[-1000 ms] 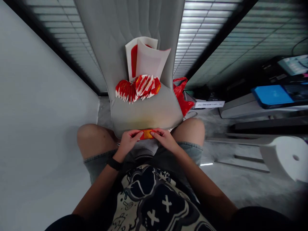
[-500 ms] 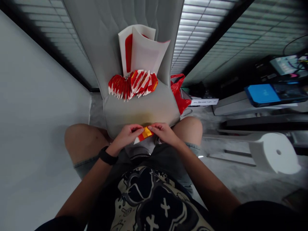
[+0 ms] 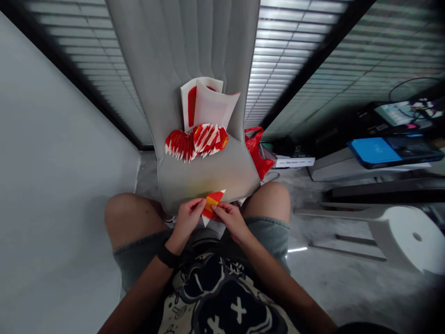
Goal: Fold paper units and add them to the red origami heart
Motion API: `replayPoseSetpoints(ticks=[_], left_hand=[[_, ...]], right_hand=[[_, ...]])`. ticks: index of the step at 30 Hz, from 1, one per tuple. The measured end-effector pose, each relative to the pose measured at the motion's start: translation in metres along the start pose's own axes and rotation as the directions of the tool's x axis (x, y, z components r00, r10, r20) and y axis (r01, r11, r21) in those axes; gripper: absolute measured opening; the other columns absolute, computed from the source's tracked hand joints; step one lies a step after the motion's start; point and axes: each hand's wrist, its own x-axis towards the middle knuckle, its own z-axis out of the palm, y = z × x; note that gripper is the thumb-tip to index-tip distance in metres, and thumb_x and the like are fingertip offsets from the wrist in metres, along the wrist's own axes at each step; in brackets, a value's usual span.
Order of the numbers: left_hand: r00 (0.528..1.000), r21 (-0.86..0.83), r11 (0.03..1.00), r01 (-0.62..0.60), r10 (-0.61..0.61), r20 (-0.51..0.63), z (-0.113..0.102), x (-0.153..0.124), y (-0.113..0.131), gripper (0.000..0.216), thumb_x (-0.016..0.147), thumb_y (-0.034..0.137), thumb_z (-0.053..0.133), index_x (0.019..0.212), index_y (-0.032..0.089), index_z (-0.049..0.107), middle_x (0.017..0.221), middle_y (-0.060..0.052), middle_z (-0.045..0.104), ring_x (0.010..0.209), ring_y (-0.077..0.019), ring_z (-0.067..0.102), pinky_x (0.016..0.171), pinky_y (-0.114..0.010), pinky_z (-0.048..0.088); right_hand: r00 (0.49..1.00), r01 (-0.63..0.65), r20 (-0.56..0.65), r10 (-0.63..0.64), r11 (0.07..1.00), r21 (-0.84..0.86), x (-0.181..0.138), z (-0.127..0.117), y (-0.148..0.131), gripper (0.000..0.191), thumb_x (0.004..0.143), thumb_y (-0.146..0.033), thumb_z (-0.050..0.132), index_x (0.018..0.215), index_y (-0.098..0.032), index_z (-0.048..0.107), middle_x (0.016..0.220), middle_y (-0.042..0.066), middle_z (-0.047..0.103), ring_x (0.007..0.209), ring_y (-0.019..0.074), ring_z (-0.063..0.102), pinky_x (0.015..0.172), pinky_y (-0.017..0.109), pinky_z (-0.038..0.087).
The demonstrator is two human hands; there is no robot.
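Both my hands pinch one small folded paper piece [image 3: 211, 204], red, orange and white, held just above my lap at the front edge of a grey chair seat [image 3: 208, 174]. My left hand [image 3: 187, 218] grips its left side with thumb and fingers closed. My right hand [image 3: 227, 218] grips its right side the same way. The piece stands tilted, with a white tip pointing up to the right. At the back of the seat lies a row of several similar folded red and white pieces [image 3: 196, 139], and behind them stands a stack of white and red sheets [image 3: 208, 102].
A red plastic bag [image 3: 257, 150] hangs off the seat's right side. A white round stool [image 3: 410, 236] stands on the floor at right. Low shelves with a blue box [image 3: 373, 150] run along the right. A white wall is at left.
The paper piece went from lying flat between my hands on the seat edge to being lifted and turned upright. My hands came closer together.
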Motion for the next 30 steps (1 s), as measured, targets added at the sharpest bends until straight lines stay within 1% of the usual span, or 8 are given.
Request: replayPoseSetpoints(ticks=[3,6,8,15,18,22,26,30], left_hand=[[0.998,0.106,0.994,-0.038,0.033,0.05,-0.007,-0.003,-0.001,0.023,0.082,0.043,0.07,0.086,0.022,0.079,0.085,-0.006,0.078,0.075,-0.0217,0.071,0.07,-0.032,0.056],[0.991,0.082,0.995,-0.049,0.038,0.132,-0.011,-0.001,0.0,0.026,0.081,0.044,0.071,0.091,0.021,0.078,0.088,-0.007,0.078,0.076,-0.021,0.071,0.067,-0.03,0.055],[0.99,0.043,0.998,-0.037,0.031,0.134,-0.009,0.002,0.001,0.028,0.081,0.045,0.072,0.092,0.02,0.078,0.088,-0.007,0.078,0.077,-0.0205,0.071,0.066,-0.029,0.055],[0.993,-0.114,0.993,0.028,-0.04,-0.111,0.011,0.01,-0.007,0.034,0.077,0.049,0.075,0.087,0.018,0.078,0.085,-0.005,0.077,0.073,-0.0175,0.068,0.068,-0.027,0.053],[0.99,-0.072,0.997,0.008,-0.018,-0.14,0.014,0.012,-0.011,0.033,0.079,0.049,0.073,0.087,0.017,0.078,0.083,-0.005,0.077,0.072,-0.0175,0.067,0.067,-0.028,0.052],[0.966,0.062,0.998,-0.024,0.039,-0.256,0.015,0.015,-0.014,0.031,0.083,0.047,0.07,0.089,0.018,0.078,0.081,-0.005,0.076,0.071,-0.0174,0.066,0.068,-0.028,0.051],[0.949,0.098,0.995,-0.022,0.052,-0.311,0.014,0.019,-0.016,0.032,0.084,0.048,0.069,0.09,0.018,0.079,0.08,-0.005,0.076,0.069,-0.0171,0.065,0.069,-0.028,0.052],[0.953,0.106,0.994,-0.022,0.053,-0.3,0.015,0.019,-0.014,0.035,0.086,0.049,0.067,0.092,0.017,0.079,0.082,-0.005,0.076,0.072,-0.0178,0.066,0.068,-0.027,0.051]], right_hand=[[0.998,0.043,-0.043,-0.044,0.999,-0.026,-0.004,-0.001,0.014,0.04,0.065,-0.058,0.085,0.078,-0.022,0.074,0.069,-0.001,0.069,0.061,0.0144,0.06,0.065,0.029,0.053],[0.998,0.068,0.02,-0.066,0.994,-0.089,-0.005,-0.005,0.012,0.04,0.066,-0.06,0.083,0.074,-0.022,0.073,0.064,-0.002,0.066,0.057,0.0131,0.056,0.061,0.027,0.05],[0.997,0.057,0.05,-0.053,0.995,-0.082,-0.006,-0.005,0.008,0.04,0.066,-0.059,0.083,0.075,-0.022,0.073,0.066,-0.002,0.066,0.058,0.0122,0.056,0.061,0.026,0.05],[0.996,-0.057,0.068,0.053,0.997,0.059,-0.003,0.003,0.006,0.036,0.07,-0.056,0.082,0.078,-0.021,0.075,0.072,0.0,0.071,0.06,0.012,0.061,0.059,0.024,0.05],[0.99,-0.125,0.079,0.121,0.991,0.047,0.0,-0.001,0.003,0.034,0.071,-0.052,0.084,0.077,-0.021,0.074,0.069,0.0,0.071,0.063,0.0137,0.066,0.06,0.024,0.053],[0.954,-0.269,0.152,0.257,0.961,0.063,-0.002,-0.005,-0.007,0.027,0.076,-0.042,0.084,0.084,-0.019,0.073,0.077,0.004,0.075,0.069,0.0136,0.071,0.062,0.022,0.057],[0.94,-0.307,0.18,0.288,0.948,0.082,-0.005,-0.005,-0.014,0.017,0.082,-0.032,0.08,0.087,-0.018,0.073,0.086,0.006,0.077,0.074,0.011,0.072,0.065,0.018,0.058],[0.928,-0.341,0.196,0.317,0.935,0.102,-0.004,-0.007,-0.017,0.014,0.086,-0.027,0.077,0.092,-0.015,0.072,0.091,0.008,0.077,0.078,0.0114,0.073,0.071,0.019,0.06]])
